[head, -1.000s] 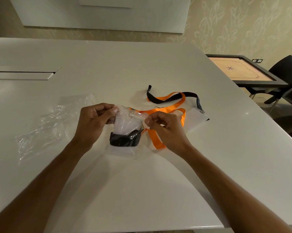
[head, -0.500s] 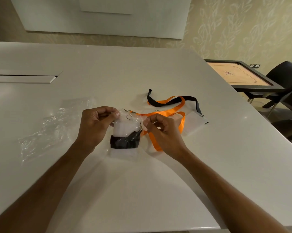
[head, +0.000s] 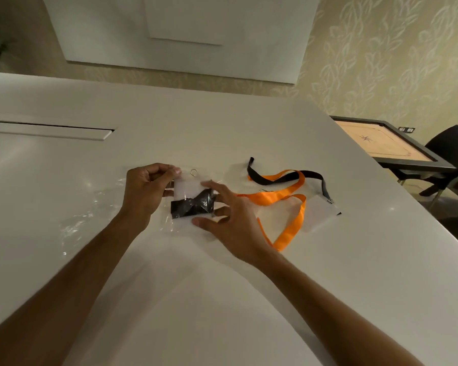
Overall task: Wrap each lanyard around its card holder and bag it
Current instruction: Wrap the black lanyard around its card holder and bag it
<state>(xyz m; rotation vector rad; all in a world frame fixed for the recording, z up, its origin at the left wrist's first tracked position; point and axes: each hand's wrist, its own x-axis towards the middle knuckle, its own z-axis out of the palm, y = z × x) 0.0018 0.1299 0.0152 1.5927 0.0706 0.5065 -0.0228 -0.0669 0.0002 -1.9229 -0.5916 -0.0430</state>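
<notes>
A card holder wrapped in a black lanyard (head: 193,204) lies inside a clear plastic bag (head: 185,180) on the white table (head: 222,133). My left hand (head: 146,191) pinches the bag's top left edge. My right hand (head: 230,220) has its fingers spread and touches the bag's right side, thumb near the lower edge. To the right lie an orange lanyard (head: 288,207) and a second black lanyard (head: 288,177), tangled together, with a clear card holder (head: 320,212) at the black one's clip.
Several empty clear bags (head: 82,220) lie crumpled left of my left hand. A closed cable slot (head: 48,130) sits in the table at far left. Beyond the table's right edge stand a carrom board (head: 381,141) and a black chair (head: 452,151).
My right hand let go of the bag's top edge, opened and moved down to the bag's right side. The bag now lies flatter. The camera tilted upward.
</notes>
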